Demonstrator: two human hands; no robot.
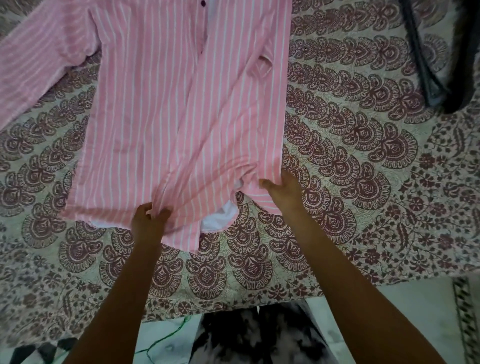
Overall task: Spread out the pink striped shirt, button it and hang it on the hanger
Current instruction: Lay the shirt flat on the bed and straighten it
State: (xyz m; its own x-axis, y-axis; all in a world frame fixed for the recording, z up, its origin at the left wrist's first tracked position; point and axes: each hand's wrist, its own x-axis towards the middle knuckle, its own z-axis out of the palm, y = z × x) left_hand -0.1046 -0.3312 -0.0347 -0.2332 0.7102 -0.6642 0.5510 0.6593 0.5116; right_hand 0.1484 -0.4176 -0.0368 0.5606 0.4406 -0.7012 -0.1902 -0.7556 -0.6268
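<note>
Spreading is in hand: the pink striped shirt (166, 117) lies front-up on the bed (350, 197), left grip (149, 218) pinching its hem, right grip (281, 191) seemingly clutching the bunched front panel, which next needs pulling flat for buttoning.

The pink shirt with thin white stripes (155, 117) lies flat, front up, on the bed (337, 156), collar end toward 12 o'clock and hem toward 6. One sleeve (39, 59) reaches out to 10 o'clock. A dark button (203, 3) shows near 12. The front panels part at the hem, baring the white inside, and the fabric bunches there.
</note>
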